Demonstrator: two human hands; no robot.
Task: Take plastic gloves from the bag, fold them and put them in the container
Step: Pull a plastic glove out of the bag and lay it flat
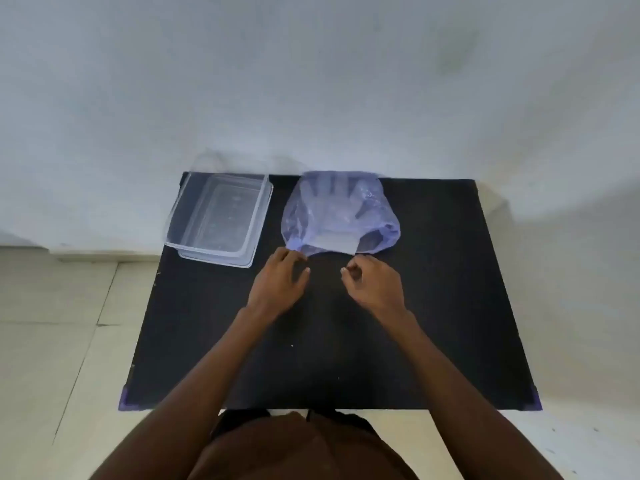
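Observation:
A translucent purple plastic bag (381, 223) lies at the back middle of the black table (450, 306), its mouth facing me. Clear plastic gloves (334, 206) show through it, fingers pointing away, with the cuff end at the bag's mouth. An empty clear rectangular container (180, 233) sits to the left of the bag. My left hand (280, 284) is just below the bag's left mouth corner, fingers curled and apart, fingertips close to the bag's edge. My right hand (375, 284) is just below the right side of the mouth, fingers bent, holding nothing that I can make out.
The table stands against a white wall (311, 81). Purple corner guards (126, 400) mark its two near corners. Pale floor tiles (52, 323) lie to the left and right. My brown-clothed torso is at the near table edge.

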